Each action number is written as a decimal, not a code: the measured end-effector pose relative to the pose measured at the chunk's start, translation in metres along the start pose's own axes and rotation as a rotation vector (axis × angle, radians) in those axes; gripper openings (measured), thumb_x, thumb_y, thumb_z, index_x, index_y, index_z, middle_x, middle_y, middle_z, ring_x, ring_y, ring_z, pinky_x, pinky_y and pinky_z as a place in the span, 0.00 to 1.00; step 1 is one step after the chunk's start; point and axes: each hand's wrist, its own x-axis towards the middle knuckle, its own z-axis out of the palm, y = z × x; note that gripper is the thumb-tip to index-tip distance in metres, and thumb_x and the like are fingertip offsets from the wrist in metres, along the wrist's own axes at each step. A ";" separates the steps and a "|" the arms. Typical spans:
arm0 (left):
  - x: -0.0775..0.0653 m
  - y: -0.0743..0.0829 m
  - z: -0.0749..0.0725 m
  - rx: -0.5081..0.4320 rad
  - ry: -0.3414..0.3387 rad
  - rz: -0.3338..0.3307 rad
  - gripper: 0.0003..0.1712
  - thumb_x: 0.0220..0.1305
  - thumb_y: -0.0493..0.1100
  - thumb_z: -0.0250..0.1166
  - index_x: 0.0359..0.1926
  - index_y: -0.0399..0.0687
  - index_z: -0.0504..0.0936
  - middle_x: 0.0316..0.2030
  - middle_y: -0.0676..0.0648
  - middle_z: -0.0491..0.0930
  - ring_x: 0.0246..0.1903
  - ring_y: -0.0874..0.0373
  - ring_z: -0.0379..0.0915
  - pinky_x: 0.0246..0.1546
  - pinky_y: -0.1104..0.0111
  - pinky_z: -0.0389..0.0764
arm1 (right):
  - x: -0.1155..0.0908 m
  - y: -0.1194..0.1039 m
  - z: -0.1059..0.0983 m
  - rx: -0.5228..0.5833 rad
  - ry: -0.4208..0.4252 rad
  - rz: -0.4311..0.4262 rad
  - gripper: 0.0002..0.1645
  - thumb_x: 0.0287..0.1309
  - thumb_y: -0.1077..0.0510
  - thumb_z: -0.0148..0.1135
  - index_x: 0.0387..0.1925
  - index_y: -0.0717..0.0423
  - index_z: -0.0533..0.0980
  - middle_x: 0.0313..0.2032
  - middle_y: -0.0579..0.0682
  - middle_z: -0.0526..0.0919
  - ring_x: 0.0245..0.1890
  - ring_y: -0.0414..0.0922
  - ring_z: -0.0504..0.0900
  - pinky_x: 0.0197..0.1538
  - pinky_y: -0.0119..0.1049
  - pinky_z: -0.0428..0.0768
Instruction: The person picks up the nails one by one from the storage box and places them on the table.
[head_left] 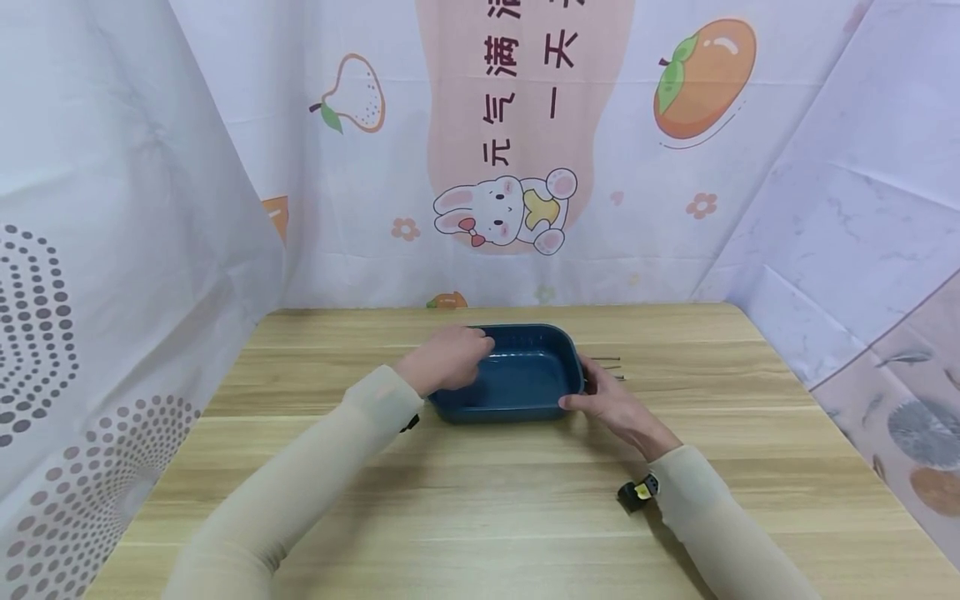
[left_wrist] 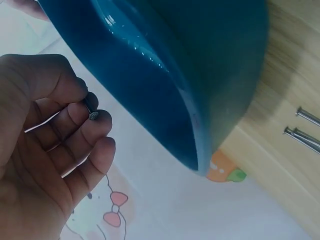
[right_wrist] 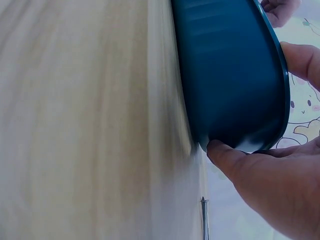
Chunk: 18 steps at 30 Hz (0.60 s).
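Observation:
A deep blue rectangular dish with rounded corners sits in the middle of the wooden table. Above its left end, my left hand pinches a small metal nail between thumb and fingertips; the nail's head pokes out in the left wrist view, and the rest is hidden by the fingers. My right hand grips the dish's right end, with the thumb at the near corner and fingers against the outer wall. In the right wrist view, fingertips press low on that wall.
Several loose nails lie on the table just right of the dish. More nails show on the wood beside the dish in the left wrist view. A printed cloth hangs behind the table and along both sides.

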 end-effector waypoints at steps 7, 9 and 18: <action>-0.017 -0.006 0.001 -0.013 0.013 -0.011 0.14 0.63 0.39 0.60 0.50 0.46 0.80 0.39 0.50 0.78 0.36 0.59 0.74 0.40 0.67 0.77 | -0.001 -0.001 0.000 -0.020 0.002 -0.007 0.57 0.52 0.60 0.69 0.74 0.58 0.43 0.70 0.63 0.53 0.66 0.60 0.60 0.65 0.54 0.60; -0.022 -0.008 0.003 -0.026 0.025 -0.010 0.13 0.63 0.39 0.60 0.48 0.46 0.80 0.38 0.50 0.78 0.36 0.58 0.74 0.40 0.66 0.77 | 0.000 0.000 0.000 -0.016 0.000 -0.010 0.57 0.52 0.60 0.69 0.74 0.58 0.44 0.69 0.63 0.54 0.66 0.60 0.60 0.65 0.54 0.60; -0.044 -0.017 0.019 -0.068 0.102 0.006 0.08 0.59 0.35 0.60 0.41 0.44 0.80 0.31 0.51 0.75 0.29 0.58 0.70 0.30 0.66 0.75 | 0.000 0.001 0.000 -0.007 -0.004 -0.014 0.56 0.52 0.60 0.69 0.74 0.57 0.45 0.69 0.63 0.55 0.65 0.60 0.61 0.64 0.53 0.62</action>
